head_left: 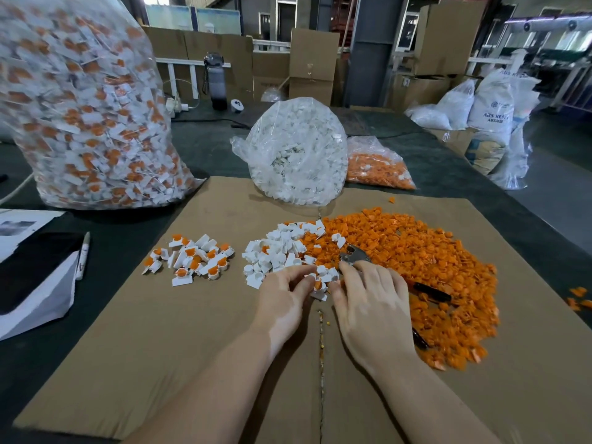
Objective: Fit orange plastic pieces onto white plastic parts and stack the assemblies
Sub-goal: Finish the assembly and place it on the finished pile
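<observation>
So right now both your hands meet at the near edge of the white pile point(278, 251), and the piece you're working on point(318, 288) sits right between them: a white part with an orange bit showing in it, held just above the cardboard point(224, 331). Your left hand point(285, 296) has its fingertips curled in and pinching it from the left, and your right hand point(371, 302) comes at it from the right with the thumb on it and the other fingers curled over the top. I can't tell if the orange piece is fully seated, the fingers hide most of it. The thing that matters next, I'd say: the finished pile point(192, 259) lies off to your left, well apart from the hands, so the left hand is the nearer one to carry it there. The orange pile point(416, 270) is right by your right hand, so that one's placed to grab the next piece.
</observation>
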Tool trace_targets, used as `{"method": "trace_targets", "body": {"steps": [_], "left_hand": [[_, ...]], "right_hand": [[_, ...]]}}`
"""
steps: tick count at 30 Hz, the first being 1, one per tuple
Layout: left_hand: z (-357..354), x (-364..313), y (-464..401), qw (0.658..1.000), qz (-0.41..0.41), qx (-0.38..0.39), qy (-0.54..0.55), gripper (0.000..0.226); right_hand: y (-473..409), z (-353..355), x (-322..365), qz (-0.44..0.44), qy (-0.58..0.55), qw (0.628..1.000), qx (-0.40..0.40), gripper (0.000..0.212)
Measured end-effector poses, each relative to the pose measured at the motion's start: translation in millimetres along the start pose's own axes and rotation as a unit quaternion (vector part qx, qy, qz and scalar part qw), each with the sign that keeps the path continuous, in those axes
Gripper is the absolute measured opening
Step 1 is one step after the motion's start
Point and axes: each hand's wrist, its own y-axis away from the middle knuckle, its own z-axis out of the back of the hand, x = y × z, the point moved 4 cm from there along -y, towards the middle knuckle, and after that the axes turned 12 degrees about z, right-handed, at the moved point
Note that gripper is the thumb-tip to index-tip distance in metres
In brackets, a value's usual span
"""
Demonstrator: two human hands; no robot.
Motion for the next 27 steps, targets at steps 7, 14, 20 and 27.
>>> {"method": "trace_targets", "body": {"steps": [7,14,20,27], "left_hand": [[-2,3,-1,0.999,0.004,0.002,-0.032,0.019],[-3,5,-2,0.999,0.023,0.004,-0.024,0.007],[-3,5,-2,1.0,0.023,0.013,-0.011,0.008],[1,0,5,0.999,-0.002,0.021,-0.049,0.018]], "right_hand": [[-20,-14,-6,0.003,0.065,0.998,0.026,0.04],[-32,-17,-13,0.01,0.107,0.994,-0.019,0.012],[-17,-1,-5,0.029,-0.056,0.992,-0.108,0.024],[-2,-1,0,0.04,-0.137,0.988,-0.053,0.016]]}}
